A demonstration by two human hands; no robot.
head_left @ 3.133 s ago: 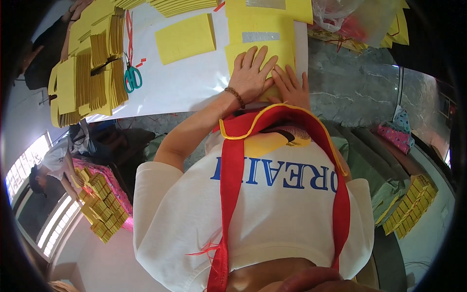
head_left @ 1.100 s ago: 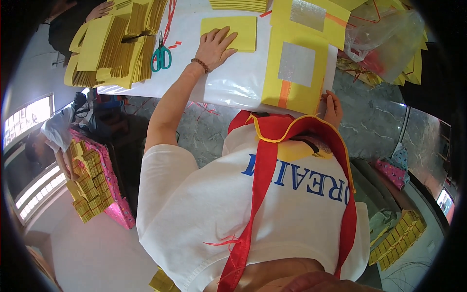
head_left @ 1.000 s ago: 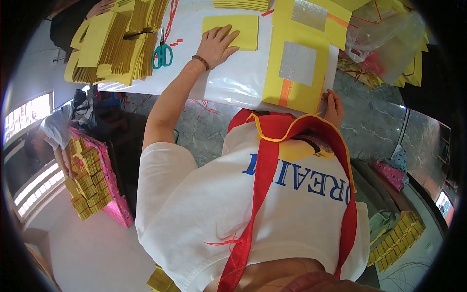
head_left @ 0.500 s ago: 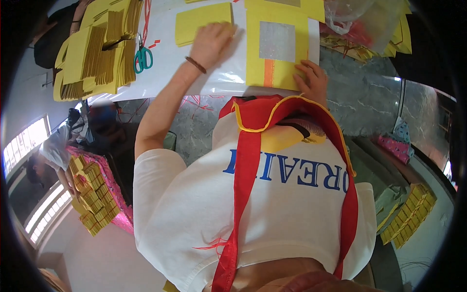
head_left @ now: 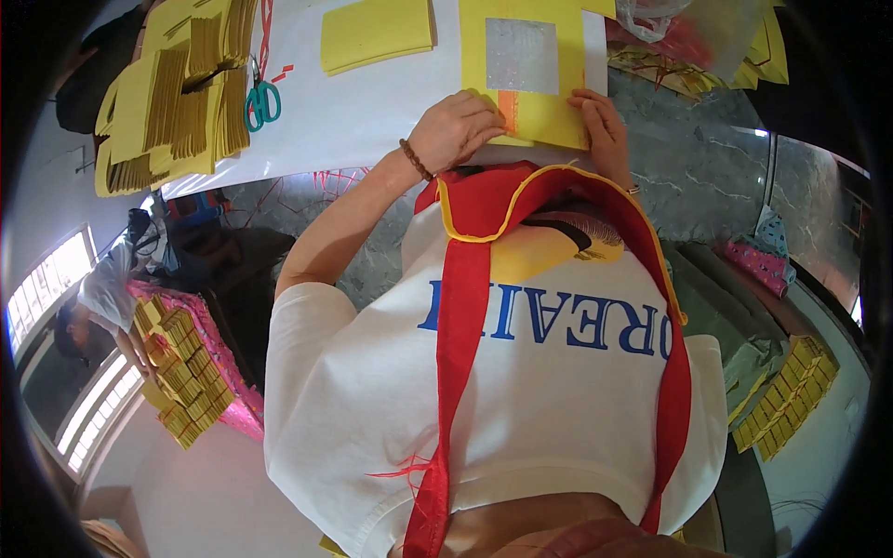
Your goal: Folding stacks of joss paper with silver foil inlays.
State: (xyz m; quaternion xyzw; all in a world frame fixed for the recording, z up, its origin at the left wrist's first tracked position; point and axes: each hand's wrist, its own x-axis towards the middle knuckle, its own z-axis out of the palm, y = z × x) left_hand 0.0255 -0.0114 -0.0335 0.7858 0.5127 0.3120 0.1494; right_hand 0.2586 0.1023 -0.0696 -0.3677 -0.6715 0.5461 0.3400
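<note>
A large yellow paper sheet [head_left: 535,102] with a silver square [head_left: 521,54] and an orange strip [head_left: 507,110] lies on the white table cover [head_left: 372,102] in front of me. My left hand [head_left: 456,130], with a bead bracelet at the wrist, has its fingers curled on the sheet's near edge beside the orange strip. My right hand [head_left: 603,126] holds the sheet's near right corner, fingers lying along the edge. My white T-shirt and a red strap fill the lower part of the view.
A smaller yellow stack [head_left: 377,33] lies beyond my left hand. Green-handled scissors [head_left: 263,100] rest beside piles of folded yellow paper [head_left: 177,93] at far left. A plastic bag [head_left: 688,37] sits at top right. Another person [head_left: 98,298] bends near pink trays of yellow bundles [head_left: 181,372].
My left hand has come back from the smaller yellow stack to the large sheet's near edge. The sheet has been turned square and shifted toward me.
</note>
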